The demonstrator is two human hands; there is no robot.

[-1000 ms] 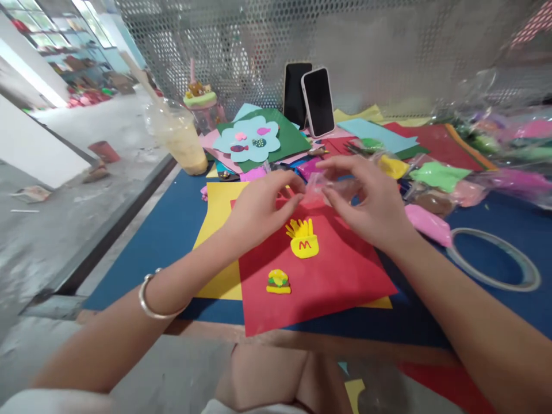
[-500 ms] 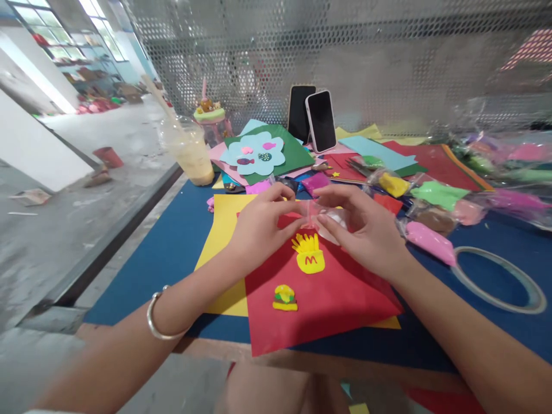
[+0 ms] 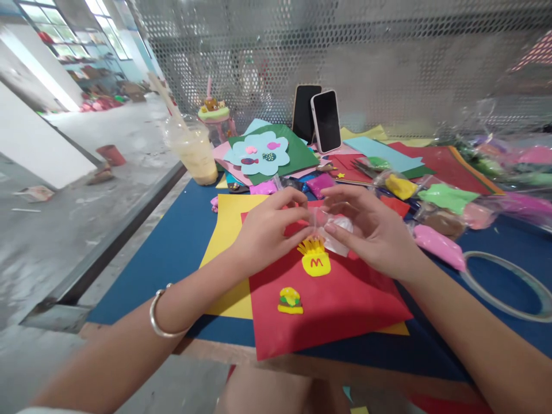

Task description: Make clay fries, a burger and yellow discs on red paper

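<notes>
A big metal wall (image 3: 263, 52) full of little holes stands at the back. In front of it is the desk (image 3: 150, 264), with a blue top. A yellow sheet (image 3: 224, 241) of paper lies there, and a red sheet (image 3: 345, 305) of paper lies partly over it. The left hand (image 3: 276, 233) and the right hand (image 3: 375, 233) are above the red sheet. The left grip is pinching the thin end of a small clear bag (image 3: 338, 234) with something white in it. The right grip is pinching the fat part, with its thumb on the front. A cup (image 3: 196, 155) with a creamy drink stands at the back left, and two phones lean at the back, a white-edged phone (image 3: 326, 121) in front of a dark phone (image 3: 303, 115). The bag is just over the tips of some yellow clay fries (image 3: 316, 263) with a red M. Below them is a tiny clay burger (image 3: 290, 301).
</notes>
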